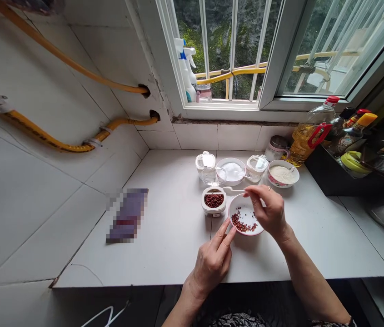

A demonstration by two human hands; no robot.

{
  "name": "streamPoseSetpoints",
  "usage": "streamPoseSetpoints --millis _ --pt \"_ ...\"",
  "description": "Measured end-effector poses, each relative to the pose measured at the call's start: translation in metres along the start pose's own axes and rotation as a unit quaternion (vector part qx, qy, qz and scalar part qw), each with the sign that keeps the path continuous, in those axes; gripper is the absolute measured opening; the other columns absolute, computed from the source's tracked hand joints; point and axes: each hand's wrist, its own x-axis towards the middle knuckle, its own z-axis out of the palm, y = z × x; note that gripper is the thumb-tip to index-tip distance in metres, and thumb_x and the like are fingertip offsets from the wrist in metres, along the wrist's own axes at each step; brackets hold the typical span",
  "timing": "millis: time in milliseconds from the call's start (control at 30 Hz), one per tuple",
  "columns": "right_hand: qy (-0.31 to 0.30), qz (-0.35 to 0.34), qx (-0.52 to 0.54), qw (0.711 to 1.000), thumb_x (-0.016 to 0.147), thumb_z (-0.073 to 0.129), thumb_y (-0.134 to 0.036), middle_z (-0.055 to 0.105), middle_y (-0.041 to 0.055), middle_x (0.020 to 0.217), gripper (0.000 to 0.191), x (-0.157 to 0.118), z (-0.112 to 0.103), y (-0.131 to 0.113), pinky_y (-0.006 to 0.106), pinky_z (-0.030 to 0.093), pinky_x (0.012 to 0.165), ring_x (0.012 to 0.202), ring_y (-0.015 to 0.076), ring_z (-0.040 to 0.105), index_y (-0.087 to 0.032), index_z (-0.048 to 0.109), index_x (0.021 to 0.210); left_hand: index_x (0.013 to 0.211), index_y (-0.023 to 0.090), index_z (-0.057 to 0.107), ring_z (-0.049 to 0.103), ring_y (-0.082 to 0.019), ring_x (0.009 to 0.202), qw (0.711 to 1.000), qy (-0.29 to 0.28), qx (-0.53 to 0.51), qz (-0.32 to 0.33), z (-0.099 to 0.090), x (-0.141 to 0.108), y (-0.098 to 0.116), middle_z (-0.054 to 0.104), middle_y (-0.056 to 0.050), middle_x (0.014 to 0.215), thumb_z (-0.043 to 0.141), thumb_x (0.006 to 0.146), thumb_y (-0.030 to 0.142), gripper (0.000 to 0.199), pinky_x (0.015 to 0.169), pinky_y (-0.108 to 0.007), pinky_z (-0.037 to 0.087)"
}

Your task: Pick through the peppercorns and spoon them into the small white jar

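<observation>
My right hand (267,210) pinches the handle of a small white spoon (234,189), held level above the far side of a white bowl (246,210). Reddish-brown peppercorns (242,223) are scattered along the bowl's near left side. Two outstretched fingers of my left hand (214,261) touch the bowl's near left rim; its thumb is hidden. Just left of the bowl stands a white-rimmed spice jar (214,210), its clear lid (214,176) flipped up and dark red peppercorns inside. The spoon's head is over the back edge of this jar.
Behind stand a lidded jar (205,161), a bowl of white powder (231,172), another clear jar (256,167) and a flowered bowl of pale grains (283,175). An oil bottle (309,131) and black condiment box (335,175) are right. A blurred purple object (127,215) lies left.
</observation>
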Motion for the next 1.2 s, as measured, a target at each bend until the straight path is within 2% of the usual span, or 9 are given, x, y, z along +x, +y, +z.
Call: streamPoseSetpoints --millis 67,200,300,400,533,767,867,1100,1200 --pt "-0.003 0.08 0.0 0.997 0.095 0.054 -0.016 0.072 0.0019 0.07 0.014 -0.001 -0.011 0.007 0.028 0.051 0.066 0.063 0.0163 0.066 -0.02 0.067 0.092 0.15 0.01 0.041 0.054 -0.025 0.135 1.0 0.001 -0.004 -0.001 0.0 0.0 0.0 0.052 -0.024 0.145 0.042 0.089 -0.006 0.063 0.1 -0.031 0.056" --pt "-0.17 0.2 -0.034 0.964 0.093 0.051 -0.021 0.07 0.0015 0.064 0.02 -0.008 -0.023 0.018 0.026 0.045 0.06 0.057 0.0154 0.062 -0.02 0.067 0.08 0.148 0.009 0.043 0.055 -0.025 0.134 1.0 0.003 -0.008 -0.001 0.0 0.0 0.001 0.054 -0.024 0.143 0.042 0.089 -0.006 0.06 0.099 -0.031 0.056" --pt "-0.259 0.247 -0.043 0.933 0.091 0.05 -0.021 0.069 0.0021 0.064 0.023 -0.012 -0.019 0.017 0.026 0.041 0.058 0.056 0.0147 0.06 -0.021 0.065 0.075 0.147 0.009 0.044 0.056 -0.026 0.133 1.0 0.005 -0.006 -0.004 0.0 0.001 0.001 0.054 -0.024 0.143 0.043 0.09 -0.005 0.059 0.097 -0.03 0.057" --pt "-0.289 0.271 -0.006 0.918 0.089 0.048 -0.019 0.067 0.0014 0.063 0.024 -0.012 -0.011 0.011 0.025 0.04 0.057 0.055 0.0136 0.057 -0.021 0.063 0.07 0.147 0.009 0.044 0.055 -0.026 0.134 1.0 0.005 -0.006 -0.005 0.0 0.001 0.001 0.054 -0.024 0.143 0.044 0.09 -0.006 0.059 0.097 -0.03 0.057" --pt "-0.267 0.326 0.065 0.904 0.088 0.049 -0.026 0.067 0.0013 0.061 0.025 -0.009 -0.011 0.009 0.024 0.04 0.055 0.056 0.0135 0.055 -0.02 0.063 0.068 0.147 0.009 0.044 0.054 -0.025 0.135 1.0 0.008 -0.009 -0.003 0.0 0.001 0.001 0.053 -0.024 0.143 0.044 0.089 -0.007 0.06 0.097 -0.03 0.057" --pt "-0.179 0.435 0.172 0.865 0.08 0.057 -0.043 0.068 0.003 0.059 0.028 -0.007 -0.02 0.02 0.026 0.038 0.051 0.053 0.0142 0.05 -0.018 0.068 0.074 0.144 0.007 0.047 0.056 -0.026 0.133 1.0 0.012 -0.011 0.0 0.001 0.0 0.0 0.054 -0.026 0.142 0.045 0.089 -0.007 0.057 0.097 -0.03 0.057" --pt "-0.161 0.453 0.188 0.857 0.077 0.06 -0.046 0.069 0.0041 0.06 0.03 -0.007 -0.02 0.022 0.026 0.038 0.051 0.054 0.0143 0.05 -0.017 0.069 0.074 0.145 0.008 0.047 0.056 -0.026 0.133 1.0 0.013 -0.009 -0.001 0.0 0.001 0.001 0.055 -0.025 0.141 0.045 0.089 -0.007 0.058 0.096 -0.031 0.058" --pt "-0.134 0.483 0.214 0.838 0.069 0.066 -0.048 0.067 0.0036 0.053 0.033 -0.006 -0.019 0.027 0.025 0.027 0.044 0.044 0.0093 0.036 -0.015 0.069 0.072 0.146 0.01 0.045 0.056 -0.026 0.132 1.0 0.014 -0.006 -0.004 0.0 0.002 0.002 0.054 -0.024 0.143 0.043 0.09 -0.005 0.058 0.096 -0.031 0.058" --pt "-0.126 0.486 0.218 0.837 0.068 0.068 -0.049 0.067 0.004 0.053 0.034 -0.005 -0.018 0.029 0.024 0.026 0.044 0.043 0.0084 0.034 -0.015 0.069 0.072 0.147 0.01 0.044 0.056 -0.026 0.133 1.0 0.013 -0.008 -0.002 0.001 0.001 0.001 0.054 -0.024 0.143 0.043 0.09 -0.006 0.059 0.096 -0.031 0.058"
